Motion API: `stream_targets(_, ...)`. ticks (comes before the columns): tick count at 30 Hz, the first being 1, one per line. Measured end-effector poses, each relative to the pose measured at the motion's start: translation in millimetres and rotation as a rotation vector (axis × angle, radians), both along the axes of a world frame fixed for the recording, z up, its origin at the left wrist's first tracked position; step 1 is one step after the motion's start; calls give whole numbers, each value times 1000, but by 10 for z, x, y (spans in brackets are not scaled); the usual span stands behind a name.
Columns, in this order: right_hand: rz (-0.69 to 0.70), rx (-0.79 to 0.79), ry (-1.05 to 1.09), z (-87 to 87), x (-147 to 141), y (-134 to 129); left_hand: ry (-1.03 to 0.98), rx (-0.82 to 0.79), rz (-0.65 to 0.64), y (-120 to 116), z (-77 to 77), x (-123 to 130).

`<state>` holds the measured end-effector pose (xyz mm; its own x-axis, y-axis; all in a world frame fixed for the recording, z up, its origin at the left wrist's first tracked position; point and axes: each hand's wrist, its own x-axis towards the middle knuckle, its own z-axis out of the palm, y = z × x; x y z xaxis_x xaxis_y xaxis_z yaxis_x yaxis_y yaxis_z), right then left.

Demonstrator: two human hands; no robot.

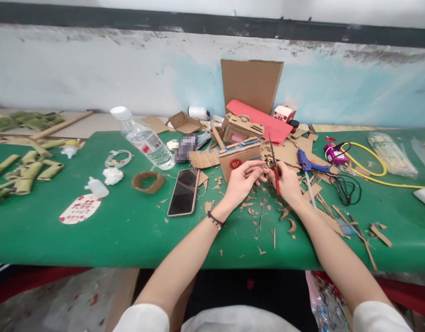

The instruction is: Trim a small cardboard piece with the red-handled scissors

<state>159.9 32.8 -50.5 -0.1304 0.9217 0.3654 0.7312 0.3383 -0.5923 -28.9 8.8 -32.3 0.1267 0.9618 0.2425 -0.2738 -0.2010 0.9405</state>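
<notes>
My right hand [287, 183] grips a pair of scissors [276, 177] with red handles, its dark blades pointing up and away from me. Close beside it, my left hand [245, 179] has thumb and fingers pinched together; whatever small piece sits between them is too hidden to name. Just behind both hands stands a cardboard box [233, 159] with a round red mark on its front. Behind that is a cardboard model [242, 131] with cut-out shapes. Small cardboard scraps [255, 210] lie scattered beneath my hands on the green table cover.
Left of my hands are a phone [183, 192], a cardboard ring [148, 182] and a tilted-looking water bottle [146, 140]. To the right lie a blue glue gun [312, 163], a yellow cable [381, 161] and a purple plug block [335, 154]. Bamboo pieces [27, 173] sit far left.
</notes>
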Motion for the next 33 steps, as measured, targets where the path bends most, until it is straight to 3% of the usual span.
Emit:
stream_targets(9, 8, -4, -25, 38, -8, -18, 11, 0, 42, 17, -47, -7)
stream_targets(25, -4, -46, -33, 55, -9, -19, 61, 36, -56, -49, -48, 47)
stream_targets(30, -12, -22, -40, 51, 0, -11, 155, 99, -7, -328, 111, -79)
stream_targets(33, -32, -10, -39, 31, 30, 11, 229, 116, 181, -590, 190, -398)
